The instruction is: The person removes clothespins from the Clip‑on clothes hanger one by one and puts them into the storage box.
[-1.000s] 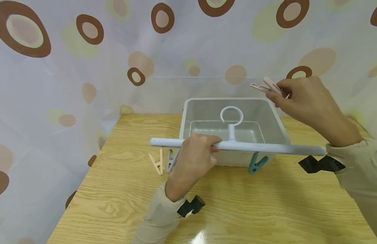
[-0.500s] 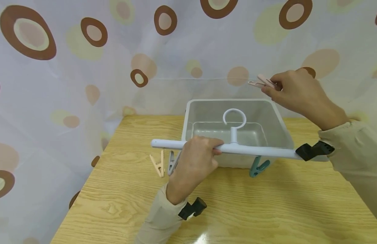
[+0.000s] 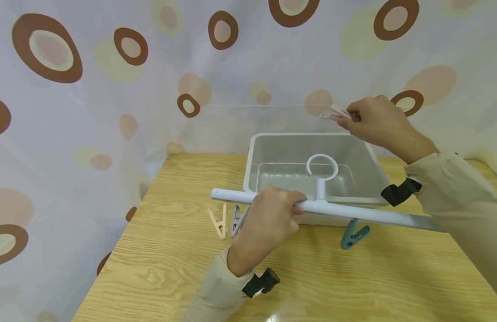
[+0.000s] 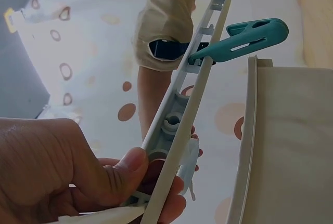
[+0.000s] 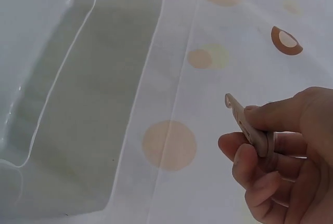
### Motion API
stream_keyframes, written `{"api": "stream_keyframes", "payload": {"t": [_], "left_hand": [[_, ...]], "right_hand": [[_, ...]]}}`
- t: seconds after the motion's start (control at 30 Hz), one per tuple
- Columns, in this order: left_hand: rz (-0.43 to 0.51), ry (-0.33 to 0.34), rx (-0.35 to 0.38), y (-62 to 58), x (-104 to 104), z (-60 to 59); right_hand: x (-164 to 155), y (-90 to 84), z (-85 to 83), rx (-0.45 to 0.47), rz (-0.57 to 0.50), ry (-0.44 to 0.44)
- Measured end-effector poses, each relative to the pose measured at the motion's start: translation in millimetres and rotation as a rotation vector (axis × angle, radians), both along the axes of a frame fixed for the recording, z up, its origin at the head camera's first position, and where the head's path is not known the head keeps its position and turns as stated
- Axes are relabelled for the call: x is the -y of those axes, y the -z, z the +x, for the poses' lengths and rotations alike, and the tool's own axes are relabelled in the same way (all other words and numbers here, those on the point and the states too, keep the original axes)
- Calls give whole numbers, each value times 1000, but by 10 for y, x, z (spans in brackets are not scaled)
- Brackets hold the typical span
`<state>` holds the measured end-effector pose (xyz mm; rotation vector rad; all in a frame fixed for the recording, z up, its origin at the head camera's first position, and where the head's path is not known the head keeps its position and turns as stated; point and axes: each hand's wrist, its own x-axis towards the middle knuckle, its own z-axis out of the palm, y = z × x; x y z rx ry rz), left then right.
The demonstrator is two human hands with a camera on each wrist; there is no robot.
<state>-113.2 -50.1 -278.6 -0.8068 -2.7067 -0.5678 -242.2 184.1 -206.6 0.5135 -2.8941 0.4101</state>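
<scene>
A: From the head camera, what has the left hand (image 3: 268,214) got?

B: It grasps the white hanger bar (image 3: 353,213) near its left end, fingers wrapped over the top. The bar runs level above the desk (image 3: 176,250), just in front of the grey tub (image 3: 254,154), with its ring hook (image 3: 322,166) standing up beside the hand. A teal peg (image 3: 354,235) hangs under the bar to the right of the hand, and a beige peg (image 3: 219,220) and a grey peg (image 3: 237,220) hang just left of it.

A: And the right hand (image 3: 377,120)?

B: Raised above the tub's far right corner, well apart from the bar, pinching a pink peg (image 3: 336,112) whose tip points left.

A: What does the left wrist camera add?

B: The bar (image 4: 187,109) is seen from below, with thumb and fingers (image 4: 125,174) clenched round it. The teal peg (image 4: 244,37) is clipped on farther along, next to the tub's rim (image 4: 247,146).

A: The right wrist camera?

B: Thumb and fingers (image 5: 270,151) pinch the pink peg (image 5: 247,125) near its middle, its hooked end free and pointing up-left. The tub's wall (image 5: 78,78) lies to the left, apart from the hand, with the spotted curtain (image 5: 234,52) behind.
</scene>
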Motion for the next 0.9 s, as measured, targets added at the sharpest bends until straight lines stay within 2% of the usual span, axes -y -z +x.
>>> {"api": "stream_keyframes", "payload": {"t": [0.3,0.57,0.9], "left_hand": [[11,2,-3,7,16,-5],[14,18,-31,20,21,-14],[-9,8,-19,17,24,-38]], "right_hand": [[17,171,-222,30,28,-48],[1,327,-328,51,51,-123],[-36,284,-340,51,45,-82]]}}
